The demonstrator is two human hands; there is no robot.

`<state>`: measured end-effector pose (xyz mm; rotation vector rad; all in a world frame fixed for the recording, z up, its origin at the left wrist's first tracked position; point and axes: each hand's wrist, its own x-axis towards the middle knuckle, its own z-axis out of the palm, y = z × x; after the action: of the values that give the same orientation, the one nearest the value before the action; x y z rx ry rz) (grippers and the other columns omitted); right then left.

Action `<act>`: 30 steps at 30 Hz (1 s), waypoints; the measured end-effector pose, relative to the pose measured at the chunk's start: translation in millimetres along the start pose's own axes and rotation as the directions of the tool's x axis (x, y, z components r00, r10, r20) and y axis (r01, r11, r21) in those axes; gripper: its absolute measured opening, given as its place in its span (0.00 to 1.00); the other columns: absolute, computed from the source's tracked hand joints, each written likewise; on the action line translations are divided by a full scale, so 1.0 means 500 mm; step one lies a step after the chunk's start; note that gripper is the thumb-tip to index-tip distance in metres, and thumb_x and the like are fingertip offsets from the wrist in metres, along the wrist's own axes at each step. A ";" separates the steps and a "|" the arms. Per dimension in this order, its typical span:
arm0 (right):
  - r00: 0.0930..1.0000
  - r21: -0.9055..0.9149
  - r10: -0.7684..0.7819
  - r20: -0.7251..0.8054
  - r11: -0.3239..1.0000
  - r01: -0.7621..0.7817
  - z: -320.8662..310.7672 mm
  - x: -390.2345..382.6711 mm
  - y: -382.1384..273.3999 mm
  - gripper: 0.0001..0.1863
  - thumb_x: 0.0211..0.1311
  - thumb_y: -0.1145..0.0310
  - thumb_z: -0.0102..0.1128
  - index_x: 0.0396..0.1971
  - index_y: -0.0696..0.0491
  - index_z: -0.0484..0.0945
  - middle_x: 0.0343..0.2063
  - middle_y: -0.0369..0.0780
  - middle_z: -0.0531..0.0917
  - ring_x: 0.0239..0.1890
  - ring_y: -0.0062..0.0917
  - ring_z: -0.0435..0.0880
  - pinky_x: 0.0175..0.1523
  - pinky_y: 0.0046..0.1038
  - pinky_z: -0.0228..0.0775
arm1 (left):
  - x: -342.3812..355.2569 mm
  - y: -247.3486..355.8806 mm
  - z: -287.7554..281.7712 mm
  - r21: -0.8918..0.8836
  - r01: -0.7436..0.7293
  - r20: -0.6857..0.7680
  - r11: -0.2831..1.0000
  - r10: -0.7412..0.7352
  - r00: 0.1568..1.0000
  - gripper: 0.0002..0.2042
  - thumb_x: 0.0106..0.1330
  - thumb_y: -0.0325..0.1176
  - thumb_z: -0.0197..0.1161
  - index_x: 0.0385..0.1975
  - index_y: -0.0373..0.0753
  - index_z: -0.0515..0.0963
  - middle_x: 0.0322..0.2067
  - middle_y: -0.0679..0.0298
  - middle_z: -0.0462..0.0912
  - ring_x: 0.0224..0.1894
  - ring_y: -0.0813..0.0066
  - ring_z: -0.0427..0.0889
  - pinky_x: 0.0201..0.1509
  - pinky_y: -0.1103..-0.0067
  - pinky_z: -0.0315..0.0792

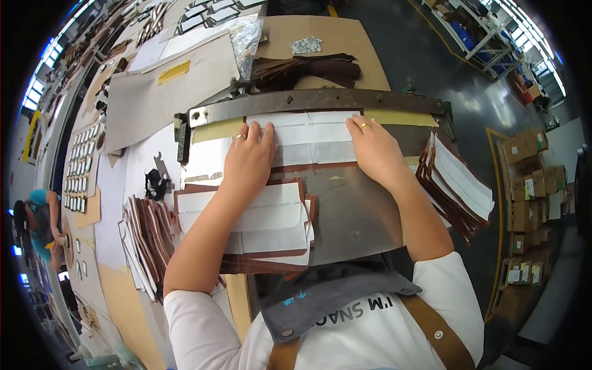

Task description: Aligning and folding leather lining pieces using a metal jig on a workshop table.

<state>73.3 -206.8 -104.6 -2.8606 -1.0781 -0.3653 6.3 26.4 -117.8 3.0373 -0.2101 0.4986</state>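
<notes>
A white-faced panel with brown edges (pixel 314 135) lies on a grey metal plate (pixel 357 216), its far edge against a metal bar (pixel 290 103). My left hand (pixel 250 154) rests on the panel's left part, fingers stretched toward the bar. On its right end lies my right hand (pixel 377 148), with its fingertips near the bar. Neither hand grips anything. Under my left forearm sits a stack of similar white-and-brown panels (pixel 271 216). More brown-edged panels (pixel 462 185) fan out beside my right forearm, and another bundle (pixel 148 240) stands at the left.
Beyond the bar are dark brown strips (pixel 305 71) and a large grey sheet (pixel 172 86). A wrench-like metal tool (pixel 161 166) lies left of the plate. Cardboard boxes (pixel 524 185) are stacked at the far right. Another person (pixel 43 222) works at the far left.
</notes>
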 end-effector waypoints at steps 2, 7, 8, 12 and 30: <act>1.000 0.062 0.027 -0.013 0.998 -0.027 -0.008 0.002 0.009 0.17 0.53 0.79 0.43 0.45 0.58 0.68 0.46 0.43 0.71 0.48 0.37 0.70 0.53 0.32 0.63 | -0.001 -0.002 0.002 0.013 -0.011 -0.019 1.000 0.012 1.000 0.16 0.60 0.33 0.49 0.48 0.37 0.65 0.46 0.51 0.68 0.48 0.55 0.67 0.48 0.71 0.66; 0.959 0.567 0.269 -0.095 0.806 -0.170 -0.007 0.043 0.067 0.12 0.55 0.75 0.45 0.39 0.59 0.72 0.40 0.44 0.74 0.41 0.37 0.74 0.47 0.29 0.65 | 0.007 -0.002 -0.006 -0.049 0.005 -0.019 0.999 -0.006 1.000 0.15 0.59 0.32 0.50 0.46 0.37 0.65 0.42 0.52 0.69 0.46 0.56 0.69 0.46 0.72 0.67; 0.973 0.555 0.179 -0.148 0.829 -0.068 0.001 0.057 0.073 0.12 0.56 0.74 0.46 0.39 0.57 0.72 0.39 0.44 0.74 0.41 0.36 0.73 0.47 0.28 0.64 | 0.008 -0.002 -0.007 -0.071 0.007 -0.009 0.997 -0.008 1.000 0.15 0.58 0.32 0.51 0.45 0.36 0.65 0.40 0.53 0.69 0.45 0.56 0.69 0.45 0.72 0.67; 0.978 0.476 -0.106 -0.179 0.861 0.181 0.035 0.123 0.001 0.12 0.55 0.74 0.47 0.40 0.57 0.73 0.38 0.43 0.74 0.43 0.34 0.72 0.48 0.28 0.63 | 0.008 -0.006 0.014 -0.035 -0.016 -0.072 0.999 0.014 0.997 0.15 0.57 0.32 0.52 0.43 0.35 0.65 0.37 0.54 0.69 0.43 0.57 0.70 0.43 0.71 0.68; 1.000 0.251 -0.017 0.015 0.968 0.013 0.012 0.117 0.020 0.15 0.47 0.59 0.58 0.29 0.56 0.72 0.30 0.42 0.74 0.38 0.33 0.73 0.41 0.29 0.66 | 0.022 -0.025 -0.009 -0.094 0.150 0.095 0.984 -0.141 0.985 0.21 0.52 0.46 0.57 0.39 0.37 0.66 0.41 0.60 0.69 0.48 0.59 0.66 0.49 0.69 0.61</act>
<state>123.7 -175.7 -95.9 -2.6378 -1.0643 -0.1890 17.1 37.6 -110.6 2.9496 -0.0154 0.3330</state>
